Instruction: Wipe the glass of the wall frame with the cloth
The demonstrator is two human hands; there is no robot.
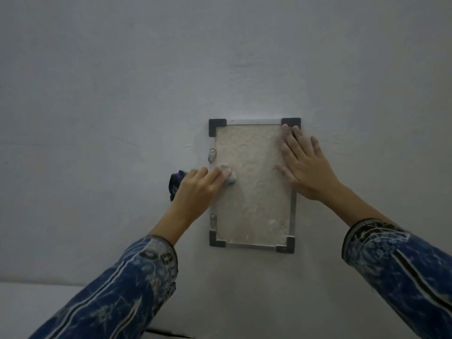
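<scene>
A small upright wall frame (253, 245) with a thin metal rim and black corner pieces hangs on the pale wall. Its glass (252, 192) looks cloudy and beige. My left hand (195, 188) is shut on a cloth (229, 176); a grey wad of it presses on the glass near the left rim, and a dark part sticks out behind the hand. My right hand (303, 165) lies flat with fingers spread on the frame's right side, fingertips at the top right corner piece.
Two small metal clips (211, 154) sit on the frame's left rim, one high and one low. The grey wall (122, 94) is bare all around. A pale ledge (36, 304) shows at the bottom left.
</scene>
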